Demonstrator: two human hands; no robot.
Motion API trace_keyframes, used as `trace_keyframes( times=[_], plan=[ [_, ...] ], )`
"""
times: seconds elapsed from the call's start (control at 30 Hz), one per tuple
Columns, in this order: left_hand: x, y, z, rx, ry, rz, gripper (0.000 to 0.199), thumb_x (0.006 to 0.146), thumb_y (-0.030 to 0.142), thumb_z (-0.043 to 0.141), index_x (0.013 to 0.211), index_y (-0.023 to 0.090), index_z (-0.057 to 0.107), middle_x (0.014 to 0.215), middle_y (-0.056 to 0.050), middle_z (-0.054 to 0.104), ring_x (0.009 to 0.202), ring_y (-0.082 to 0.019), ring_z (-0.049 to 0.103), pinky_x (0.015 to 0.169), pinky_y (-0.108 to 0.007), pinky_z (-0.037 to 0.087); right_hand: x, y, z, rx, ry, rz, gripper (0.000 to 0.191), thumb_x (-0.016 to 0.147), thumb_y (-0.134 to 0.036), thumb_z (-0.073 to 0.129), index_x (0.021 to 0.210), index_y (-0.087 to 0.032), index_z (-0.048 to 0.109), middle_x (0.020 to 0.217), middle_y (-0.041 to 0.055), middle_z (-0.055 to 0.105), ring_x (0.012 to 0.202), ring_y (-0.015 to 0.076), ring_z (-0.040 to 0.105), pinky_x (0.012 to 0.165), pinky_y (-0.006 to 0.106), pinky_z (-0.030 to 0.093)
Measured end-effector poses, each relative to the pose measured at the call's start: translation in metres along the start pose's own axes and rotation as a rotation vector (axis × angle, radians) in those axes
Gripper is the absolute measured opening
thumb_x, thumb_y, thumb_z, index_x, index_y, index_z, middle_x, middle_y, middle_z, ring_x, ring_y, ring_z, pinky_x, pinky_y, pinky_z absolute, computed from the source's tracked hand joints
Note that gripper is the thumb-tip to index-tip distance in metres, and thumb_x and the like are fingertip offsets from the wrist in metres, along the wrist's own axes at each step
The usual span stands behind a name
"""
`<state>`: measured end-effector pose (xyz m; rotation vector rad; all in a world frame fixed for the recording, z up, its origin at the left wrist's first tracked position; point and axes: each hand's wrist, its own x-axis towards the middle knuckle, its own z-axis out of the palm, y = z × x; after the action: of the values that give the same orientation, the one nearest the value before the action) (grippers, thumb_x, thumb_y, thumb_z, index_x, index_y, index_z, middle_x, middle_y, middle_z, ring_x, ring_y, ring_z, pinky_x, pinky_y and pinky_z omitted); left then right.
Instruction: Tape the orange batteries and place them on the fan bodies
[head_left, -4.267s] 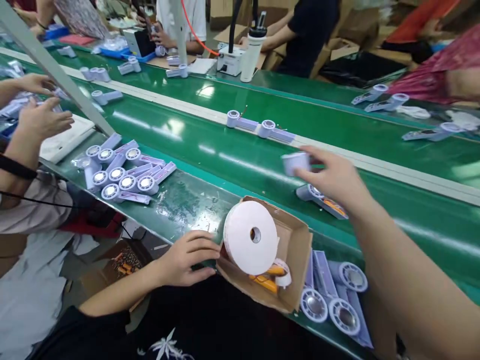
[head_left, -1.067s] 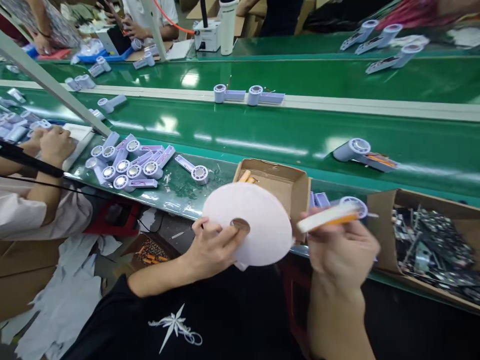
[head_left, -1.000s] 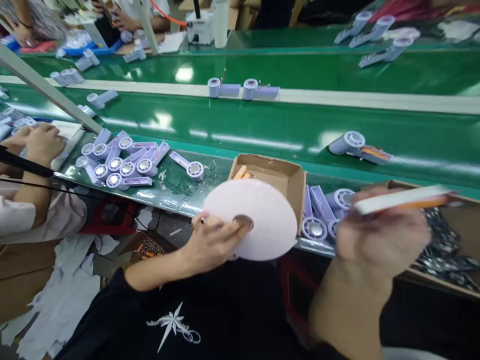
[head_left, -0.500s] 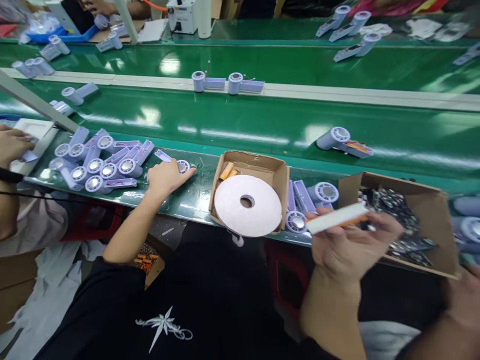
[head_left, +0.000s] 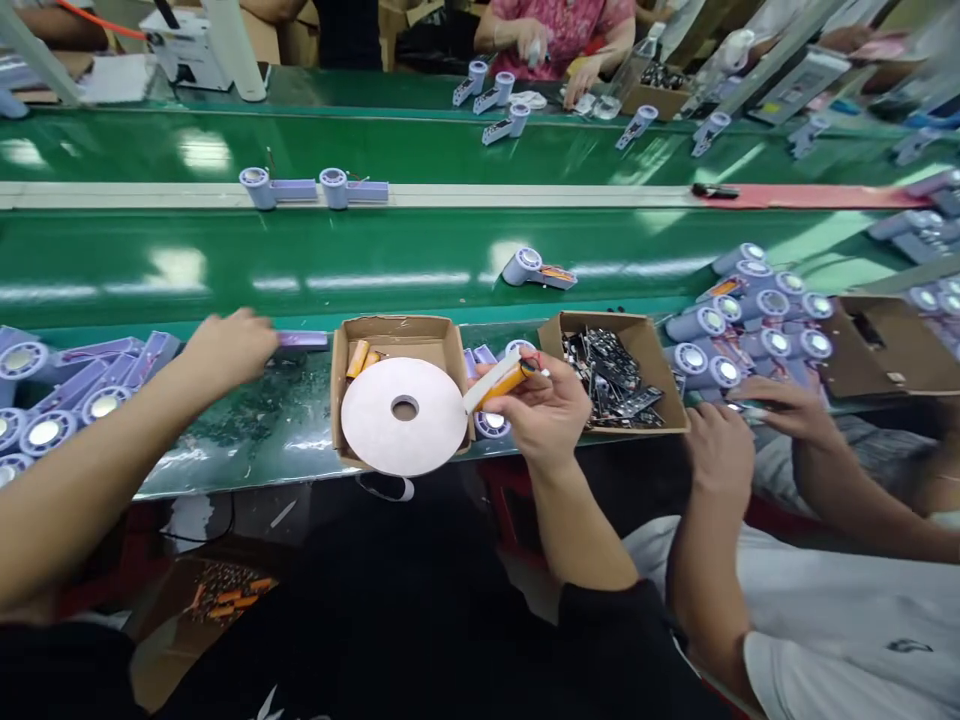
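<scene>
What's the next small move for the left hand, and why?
Probably draw the lilac part toward the right hand: the left hand covers one end of it, the right holds an orange cell with a white strip, and the lilac unit on the belt shows orange in its handle.

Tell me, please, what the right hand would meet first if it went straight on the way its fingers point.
The right hand, orange cylinder leading, would likely meet the white roll first; depth is unclear there, so the rim of the cardboard box might come sooner.
</scene>
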<state>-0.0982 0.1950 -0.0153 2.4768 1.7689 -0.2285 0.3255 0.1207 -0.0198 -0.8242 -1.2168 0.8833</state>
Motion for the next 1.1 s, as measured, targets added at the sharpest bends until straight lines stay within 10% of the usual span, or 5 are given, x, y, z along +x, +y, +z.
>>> trace_keyframes(
  times=[0.13,0.3,0.6,0.87,1.1],
  plan=[
    [0.093,0.003,-0.025,0.148,-0.002,0.106,0.026,0.096,0.023,0.063,0.113,0.016,0.082,0.143,-0.019,0.072,0.149,-0.036,0.052,0.116,-0.054,0.051,0.061,0.014,0.02,0.01,-0.175,-0.16,0.06,0.075,-0.044,0.103,0.129,-0.036,0.079,0.113,-0.0026,0.086,0.099,0.0263,0.087,0.088,0.046,0.078],
    [0.167,-0.008,-0.029,0.079,-0.162,0.018,0.033,0.087,0.031,0.073,0.116,0.023,0.086,0.13,-0.011,0.08,0.13,-0.03,0.067,0.104,-0.034,0.053,0.146,0.043,0.061,-0.117,-0.399,-0.131,0.053,0.082,-0.044,0.095,0.132,-0.033,0.079,0.111,-0.0033,0.087,0.098,0.0208,0.086,0.093,0.039,0.075],
    [0.164,-0.033,-0.018,-0.253,-0.02,-0.051,0.031,0.1,0.042,0.063,0.119,0.03,0.084,0.123,0.0,0.086,0.111,-0.021,0.076,0.089,-0.025,0.048,0.199,0.147,0.164,-0.664,-0.795,-0.001,0.048,0.089,-0.023,0.087,0.136,-0.02,0.075,0.105,0.0049,0.087,0.103,0.0236,0.085,0.099,0.035,0.065],
    [0.175,-0.009,0.001,-0.304,0.091,-0.154,0.033,0.103,0.046,0.059,0.124,0.033,0.082,0.126,-0.004,0.084,0.118,-0.028,0.075,0.095,-0.033,0.052,0.184,0.133,0.173,-1.352,-1.095,-0.118,0.049,0.106,-0.044,0.071,0.152,-0.028,0.068,0.117,0.0139,0.086,0.106,0.0345,0.081,0.091,0.038,0.057],
    [0.181,0.002,-0.001,-0.359,0.107,-0.162,0.028,0.104,0.039,0.06,0.119,0.03,0.083,0.126,-0.004,0.084,0.118,-0.027,0.075,0.098,-0.034,0.052,0.183,0.132,0.195,-1.469,-1.255,-0.085,0.048,0.114,-0.047,0.054,0.154,-0.026,0.07,0.137,0.0201,0.08,0.122,0.0393,0.077,0.097,0.046,0.059]
  ],
)
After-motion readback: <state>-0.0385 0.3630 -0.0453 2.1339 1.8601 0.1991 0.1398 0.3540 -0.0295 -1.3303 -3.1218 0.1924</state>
